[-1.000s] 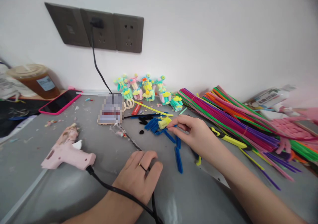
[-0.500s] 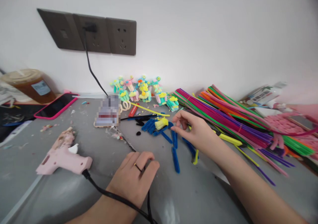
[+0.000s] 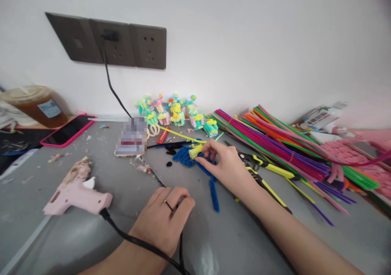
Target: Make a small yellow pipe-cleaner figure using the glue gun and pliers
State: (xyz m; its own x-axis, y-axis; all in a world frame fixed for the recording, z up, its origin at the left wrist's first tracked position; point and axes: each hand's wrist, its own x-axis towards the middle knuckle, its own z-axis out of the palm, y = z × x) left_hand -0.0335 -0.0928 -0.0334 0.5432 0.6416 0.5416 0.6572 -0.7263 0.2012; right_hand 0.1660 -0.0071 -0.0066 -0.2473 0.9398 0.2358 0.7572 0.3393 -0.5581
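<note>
My left hand (image 3: 166, 216) rests on the grey table with its fingers curled down together; whatever may be under the fingertips is hidden. A black cable runs over its wrist. Farther back, my right hand (image 3: 221, 161) has its thumb and index finger around the right end of a small yellow fuzzy piece (image 3: 195, 151). That piece lies on a pile of blue fuzzy strips (image 3: 182, 156). Another blue strip (image 3: 214, 195) lies nearer, below the right hand. Yellow-and-black pliers (image 3: 275, 169) lie just right of this hand, partly behind the forearm.
A pink glue gun (image 3: 79, 193) lies at the left, its cable reaching my left wrist. Behind are a pink-edged phone (image 3: 69, 130), a blurred-out phone (image 3: 131, 138) and small colourful figures (image 3: 175, 108). Bundled pipe cleaners (image 3: 275, 145) spread across the right.
My right hand has moved left, from beside the blue strips to the yellow piece, its fingers closing there. More of the pliers now shows. My left hand has stayed in place.
</note>
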